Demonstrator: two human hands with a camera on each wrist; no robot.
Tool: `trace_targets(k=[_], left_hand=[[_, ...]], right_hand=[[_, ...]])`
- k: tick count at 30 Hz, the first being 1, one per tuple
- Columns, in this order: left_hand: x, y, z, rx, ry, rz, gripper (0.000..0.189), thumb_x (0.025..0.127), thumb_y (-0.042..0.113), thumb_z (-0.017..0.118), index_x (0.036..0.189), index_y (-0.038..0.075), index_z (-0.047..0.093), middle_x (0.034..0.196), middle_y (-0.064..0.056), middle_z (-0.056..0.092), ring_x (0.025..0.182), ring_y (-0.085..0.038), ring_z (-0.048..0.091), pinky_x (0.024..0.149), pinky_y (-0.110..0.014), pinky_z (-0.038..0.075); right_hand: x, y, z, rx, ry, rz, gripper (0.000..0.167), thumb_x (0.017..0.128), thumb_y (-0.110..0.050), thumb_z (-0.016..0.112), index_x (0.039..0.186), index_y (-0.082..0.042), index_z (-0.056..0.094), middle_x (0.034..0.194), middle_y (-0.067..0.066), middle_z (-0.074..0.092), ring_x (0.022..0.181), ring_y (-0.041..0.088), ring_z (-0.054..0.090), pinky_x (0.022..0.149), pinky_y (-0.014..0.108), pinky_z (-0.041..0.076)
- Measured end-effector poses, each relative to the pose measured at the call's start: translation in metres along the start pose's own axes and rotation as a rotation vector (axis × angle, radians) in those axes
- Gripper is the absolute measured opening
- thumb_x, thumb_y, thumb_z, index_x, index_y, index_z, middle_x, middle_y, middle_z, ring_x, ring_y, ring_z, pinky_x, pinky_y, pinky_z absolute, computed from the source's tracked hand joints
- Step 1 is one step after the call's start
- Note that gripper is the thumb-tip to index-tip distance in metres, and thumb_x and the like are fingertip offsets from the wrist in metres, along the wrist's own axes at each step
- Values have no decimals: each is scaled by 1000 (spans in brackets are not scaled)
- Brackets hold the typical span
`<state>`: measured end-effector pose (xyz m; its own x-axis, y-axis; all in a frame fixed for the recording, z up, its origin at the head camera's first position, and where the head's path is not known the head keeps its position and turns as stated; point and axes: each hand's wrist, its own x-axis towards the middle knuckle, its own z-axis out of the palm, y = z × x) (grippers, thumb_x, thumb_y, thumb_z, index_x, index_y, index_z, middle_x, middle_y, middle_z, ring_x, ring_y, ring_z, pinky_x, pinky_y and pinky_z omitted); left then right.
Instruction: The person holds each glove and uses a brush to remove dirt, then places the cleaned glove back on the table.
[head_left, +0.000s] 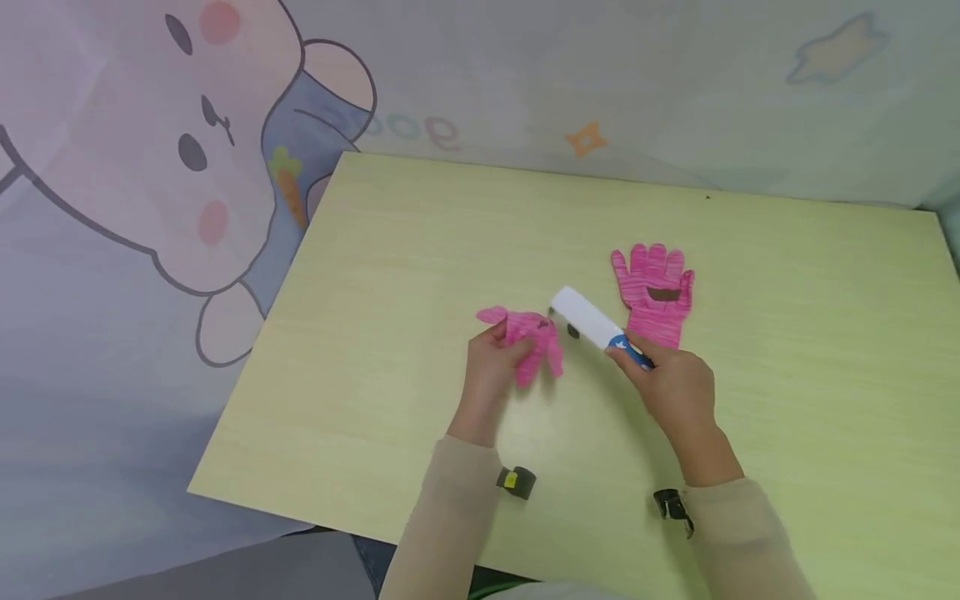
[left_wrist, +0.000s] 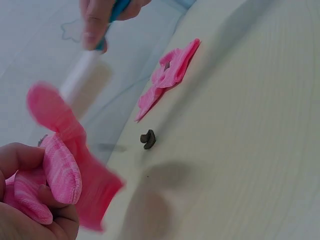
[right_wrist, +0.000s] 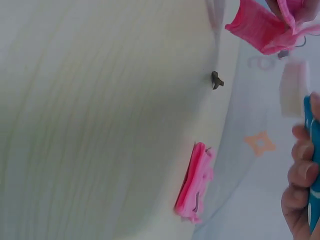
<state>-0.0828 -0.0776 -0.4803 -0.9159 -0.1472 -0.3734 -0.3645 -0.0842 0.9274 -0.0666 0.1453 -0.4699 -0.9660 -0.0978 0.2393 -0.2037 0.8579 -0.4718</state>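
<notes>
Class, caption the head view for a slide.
Left hand holds a pink knitted glove; right hand grips a blue-handled brush; second pink glove lies on the table.

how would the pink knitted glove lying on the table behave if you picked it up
The flat pink knitted glove would probably flop: the matching pink fabric glove bends loosely in the left grip. It looks thin, so likely light, and lying flat, it seems unlikely to roll.

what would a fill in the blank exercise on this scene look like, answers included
The right hand grips a white tool by its ____ handle.
The left hand holds a glove coloured ____.
A second glove lies on the ____.

Missing words: blue; pink; table
</notes>
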Motion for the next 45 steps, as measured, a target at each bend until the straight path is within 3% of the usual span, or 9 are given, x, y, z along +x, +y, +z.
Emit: trace_targets(k=[4,8,11,22,25,30,37,42,45], left_hand=[[-1,0,-4,50,23,8,16,80,6,68,96,2,67,80,-6,66,64,-10,57,59,-21,50],[-1,1,-5,5,1,-5,18,81,7,69,98,3,67,83,-7,67,67,-12,59,61,-23,51],[-1,1,-2,2,-18,-16,21,81,9,70,101,4,67,84,-6,67,67,-12,60,61,-24,51],[0,0,2,36,-23,-17,28,81,6,69,109,4,66,86,-7,68,70,-12,61,65,-24,52],[-1,1,2,59,-11,-13,26,80,6,69,106,5,67,84,-6,68,67,-11,60,62,-23,52],[-1,0,1,69,6,-8,24,80,9,71,103,6,68,82,-6,68,64,-11,59,59,-23,51],[1,-1,4,62,-3,-31,36,80,9,71,115,4,63,90,-6,67,73,-12,61,67,-25,53],[2,-3,4,82,-11,-21,34,80,8,70,114,4,63,88,-6,67,71,-13,61,64,-25,53],[1,-4,2,109,-5,-20,32,80,9,70,112,5,65,86,-5,68,69,-12,61,62,-25,53]], right_hand=[[0,6,-4,95,33,51,40,79,-27,73,112,-5,67,74,21,66,57,31,56,46,36,40],[-4,2,-2,177,-31,-51,38,74,-19,77,109,-5,69,78,15,69,56,21,53,47,30,40],[-6,-1,1,141,-65,-110,38,72,-19,78,107,-7,70,70,11,68,54,20,54,48,31,41],[-7,0,4,46,-36,12,40,77,-27,75,111,-7,68,59,12,62,53,29,55,46,37,40],[-9,-1,4,81,-38,48,40,78,-26,75,112,-7,68,66,15,65,57,29,57,48,35,40],[-13,-3,5,144,-112,3,39,77,-24,76,111,-8,68,82,14,69,64,27,61,51,33,43],[-13,-2,9,78,-12,-26,37,73,-24,78,107,-10,71,66,10,67,55,27,58,46,36,41],[-12,-2,9,55,20,23,38,76,-26,76,108,-6,69,69,17,67,57,33,60,45,39,42],[-12,-1,7,101,25,53,38,76,-22,76,108,-4,68,75,19,67,60,33,60,47,39,43]])
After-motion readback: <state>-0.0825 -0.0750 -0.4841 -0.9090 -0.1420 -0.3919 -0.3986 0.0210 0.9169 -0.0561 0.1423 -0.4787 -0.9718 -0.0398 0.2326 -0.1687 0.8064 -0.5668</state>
